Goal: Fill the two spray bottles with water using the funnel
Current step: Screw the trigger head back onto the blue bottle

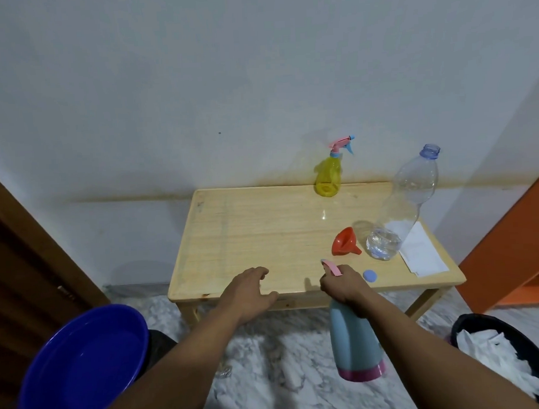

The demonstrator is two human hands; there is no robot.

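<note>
On the bench [263, 229], one spray bottle [328, 178] stands at frame top centre. The funnel [344, 242] lies right of centre, the water bottle [401, 204] just right of it, a cap [370, 275] below them. A basin [84, 367] sits lower left.

Both forearms bare to frame edge, no sleeves, hands w/o gloves

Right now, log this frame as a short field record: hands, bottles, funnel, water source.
left hand: open, over the table front edge
right hand: grips blue spray bottle at the neck, in front of the table
yellow spray bottle: upright, back edge, sprayer on
funnel: on its side
clear bottle: uncapped, little water
cap: on the table
</note>
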